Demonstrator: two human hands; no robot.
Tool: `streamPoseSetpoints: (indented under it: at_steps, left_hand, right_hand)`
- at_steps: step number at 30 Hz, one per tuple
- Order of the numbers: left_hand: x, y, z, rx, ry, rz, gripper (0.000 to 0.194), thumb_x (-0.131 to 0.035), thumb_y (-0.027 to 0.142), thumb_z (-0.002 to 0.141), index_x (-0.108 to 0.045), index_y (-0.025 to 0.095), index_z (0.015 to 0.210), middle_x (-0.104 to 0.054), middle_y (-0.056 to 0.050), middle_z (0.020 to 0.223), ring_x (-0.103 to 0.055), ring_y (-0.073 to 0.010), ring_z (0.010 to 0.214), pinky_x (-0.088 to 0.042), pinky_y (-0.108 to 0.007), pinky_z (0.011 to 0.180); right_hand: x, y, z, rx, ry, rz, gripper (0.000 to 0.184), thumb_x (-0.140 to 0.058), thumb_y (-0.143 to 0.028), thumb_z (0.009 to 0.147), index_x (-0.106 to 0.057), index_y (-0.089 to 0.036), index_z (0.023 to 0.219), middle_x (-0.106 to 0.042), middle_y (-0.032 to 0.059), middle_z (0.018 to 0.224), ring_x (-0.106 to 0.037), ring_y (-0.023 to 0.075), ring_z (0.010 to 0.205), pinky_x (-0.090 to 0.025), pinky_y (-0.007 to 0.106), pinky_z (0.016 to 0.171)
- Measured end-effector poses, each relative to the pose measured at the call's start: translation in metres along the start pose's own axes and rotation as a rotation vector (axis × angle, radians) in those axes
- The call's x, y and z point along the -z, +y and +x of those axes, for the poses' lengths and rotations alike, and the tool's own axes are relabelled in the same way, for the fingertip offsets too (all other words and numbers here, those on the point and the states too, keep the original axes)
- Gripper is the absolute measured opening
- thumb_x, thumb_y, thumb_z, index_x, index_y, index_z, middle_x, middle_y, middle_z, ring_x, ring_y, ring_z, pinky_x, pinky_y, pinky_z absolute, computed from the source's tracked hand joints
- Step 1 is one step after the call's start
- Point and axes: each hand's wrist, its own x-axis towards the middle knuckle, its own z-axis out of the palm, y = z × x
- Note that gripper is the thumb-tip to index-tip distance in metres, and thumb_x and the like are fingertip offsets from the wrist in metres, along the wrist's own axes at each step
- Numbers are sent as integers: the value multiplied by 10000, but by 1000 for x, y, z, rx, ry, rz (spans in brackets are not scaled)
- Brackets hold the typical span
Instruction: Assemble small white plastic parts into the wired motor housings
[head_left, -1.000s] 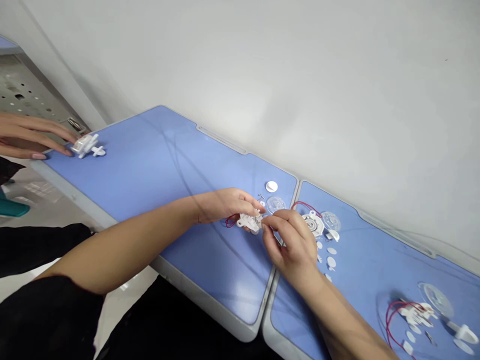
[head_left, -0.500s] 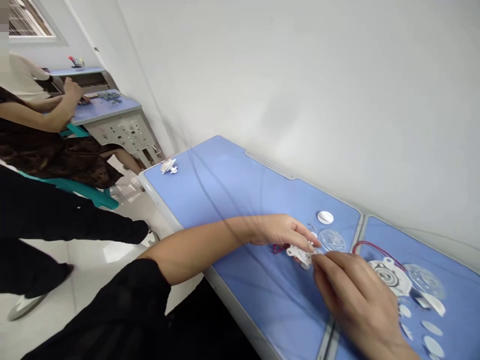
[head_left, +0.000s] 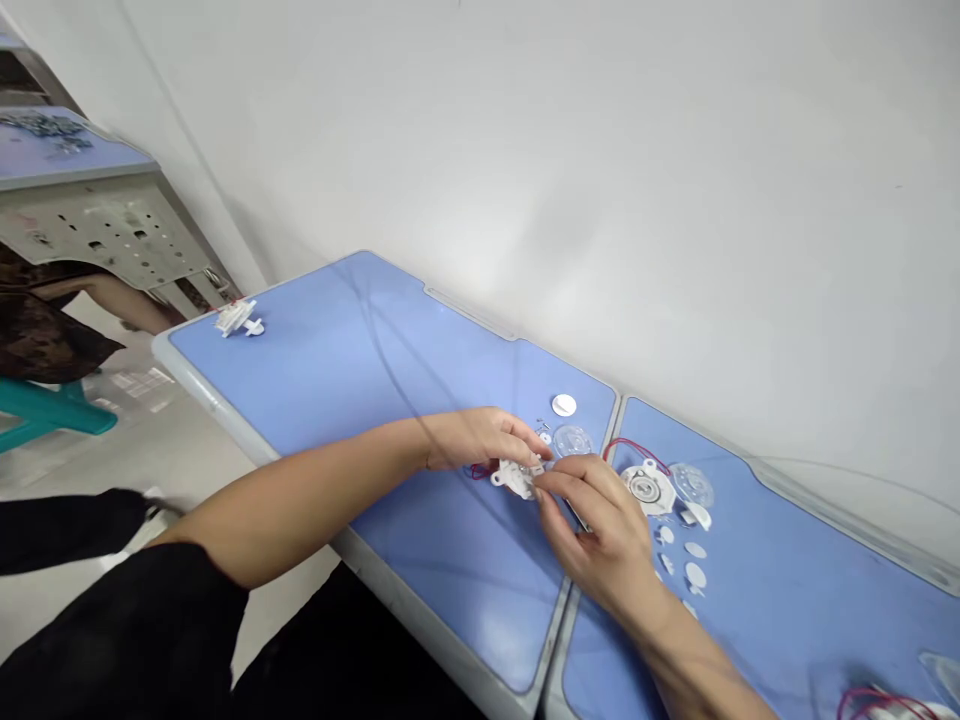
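My left hand (head_left: pixel 484 438) is closed around a white plastic housing (head_left: pixel 512 479) with a mounting ear, keeping it just over the blue table. A red wire (head_left: pixel 480 470) loops out on the housing's left side. At the right edge of this part, the thumb and fingers of my right hand (head_left: pixel 600 515) are pinched together; whatever sits between the fingertips is hidden. Just beyond both hands lie a clear round disc (head_left: pixel 572 440), a white round cap (head_left: pixel 564 405) and tiny metal pieces (head_left: pixel 543 424).
Right of my hands lie another white housing (head_left: pixel 646 488), a clear disc (head_left: pixel 691 485) and several small white pieces (head_left: pixel 695 575). A white assembly (head_left: pixel 236 318) stands near the table's far left corner. A seam (head_left: pixel 559 610) divides the two tables (head_left: pixel 420 340); the wall runs behind.
My view has swung to the right, so the tabletop and hands appear further left and the co-worker at the other desk is mostly out of sight. Both hands stay at the white housing.
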Motion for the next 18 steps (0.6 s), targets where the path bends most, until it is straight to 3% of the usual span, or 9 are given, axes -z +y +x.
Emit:
streamPoseSetpoints:
  at_steps: [6,18]
  left_hand:
    - [1,0,0,5,25,0,375,-607,255,738,-660,129,1088,-571,24,672,-468,-80,572,-338,-208,553]
    - [3,-2,0,0,-13,-25,432,-650,307,684,-651,146,1085,-563,35,610,-435,-83,528,-284,-208,490]
  right_hand:
    - [0,-2,3,-39,23,43,183,-549,-71,837,-634,-225,889,-632,22,781,-625,161,739,-532,296,646]
    - [-3,0,-1,-163,51,69,136,-569,-77,840,-607,-207,852,-590,15,796,-589,142,734,-490,275,647]
